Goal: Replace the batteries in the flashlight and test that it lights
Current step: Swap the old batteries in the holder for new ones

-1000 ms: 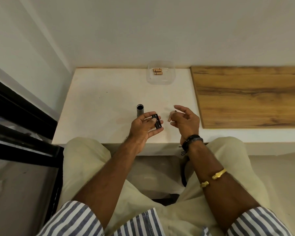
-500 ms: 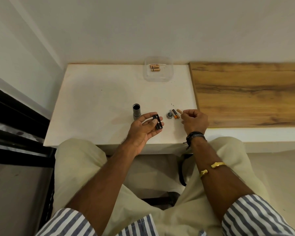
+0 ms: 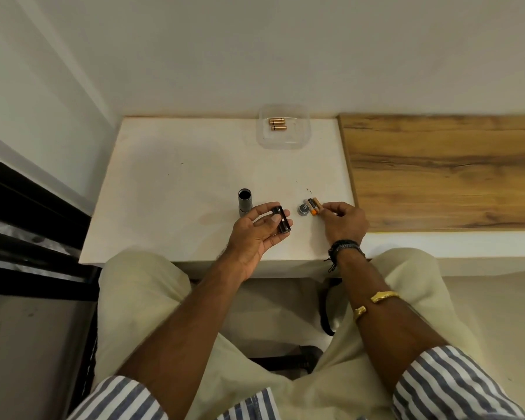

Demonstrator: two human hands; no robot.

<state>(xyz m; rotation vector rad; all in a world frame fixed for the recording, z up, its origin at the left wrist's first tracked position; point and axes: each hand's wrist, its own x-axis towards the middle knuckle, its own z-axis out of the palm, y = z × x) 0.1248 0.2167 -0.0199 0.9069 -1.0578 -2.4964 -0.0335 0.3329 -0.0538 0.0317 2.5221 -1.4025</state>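
a: where's the flashlight tube?
b: upright on the table; just right of it the left grip holds the battery holder.
a: farther right?
b: loose batteries, likely light and apt to roll; pinch mid-body. right grip curls at them; cannot tell if holding.

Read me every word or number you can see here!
No text can be read.
Orange-and-black batteries by the right hand: any print too small.
Gold batteries in the clear tray: too blurred.
Round cap: a pale mark, unreadable.
Black holder in the left hand: nothing legible.
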